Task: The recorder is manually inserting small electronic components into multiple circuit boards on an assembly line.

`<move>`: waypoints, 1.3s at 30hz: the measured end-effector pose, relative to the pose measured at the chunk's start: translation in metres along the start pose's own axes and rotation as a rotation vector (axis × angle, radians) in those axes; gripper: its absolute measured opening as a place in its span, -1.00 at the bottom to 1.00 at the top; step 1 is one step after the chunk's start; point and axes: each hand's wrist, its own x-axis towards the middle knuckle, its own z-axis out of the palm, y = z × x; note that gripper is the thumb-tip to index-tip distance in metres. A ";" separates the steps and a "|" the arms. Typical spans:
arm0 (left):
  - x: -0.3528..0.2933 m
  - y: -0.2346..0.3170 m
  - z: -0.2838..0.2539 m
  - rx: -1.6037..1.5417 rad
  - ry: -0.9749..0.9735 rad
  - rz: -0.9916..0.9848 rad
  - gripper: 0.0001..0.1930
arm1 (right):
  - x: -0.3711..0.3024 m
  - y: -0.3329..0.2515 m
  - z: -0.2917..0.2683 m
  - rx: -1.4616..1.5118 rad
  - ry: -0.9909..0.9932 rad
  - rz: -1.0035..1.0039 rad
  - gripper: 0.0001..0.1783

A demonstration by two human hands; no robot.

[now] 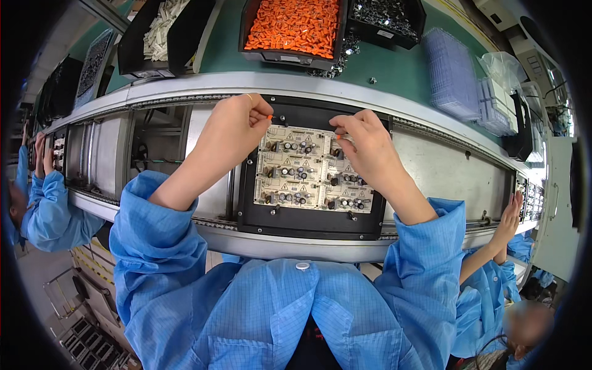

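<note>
A gap is left between the left hand's fingers (262, 111) and the right hand's fingers (353, 125), above the far border of the flat, black, rectangular carrier (308, 225); low down, it is narrowed by a small metal post (282, 118) near the left fingers. Closer to the body than the fingers, low passage is obstructed by dark, cylindrical capacitors (302, 174) crowded on the cream-coloured circuit-board panel (317, 197). Beyond the fingers, the way is bounded by a long silver metal rail (296, 84) and, farther off, by a black plastic bin (268, 56) filled with orange pieces (293, 28). Right of the right fingers, past the bare forearm (404, 191), room is afforded above a silver metal plate (444, 166).
</note>
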 end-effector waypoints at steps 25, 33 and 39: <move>0.003 0.013 0.026 0.407 -0.039 0.260 -0.93 | 0.161 0.027 -0.032 -0.661 0.070 -0.162 -0.80; 0.007 0.019 0.027 0.475 -0.070 0.256 -0.97 | 0.189 0.002 -0.032 -1.087 0.091 -0.132 -0.89; 0.017 0.021 0.029 0.454 -0.104 0.254 -0.96 | 0.217 0.032 -0.038 -0.622 -0.085 -0.142 -0.89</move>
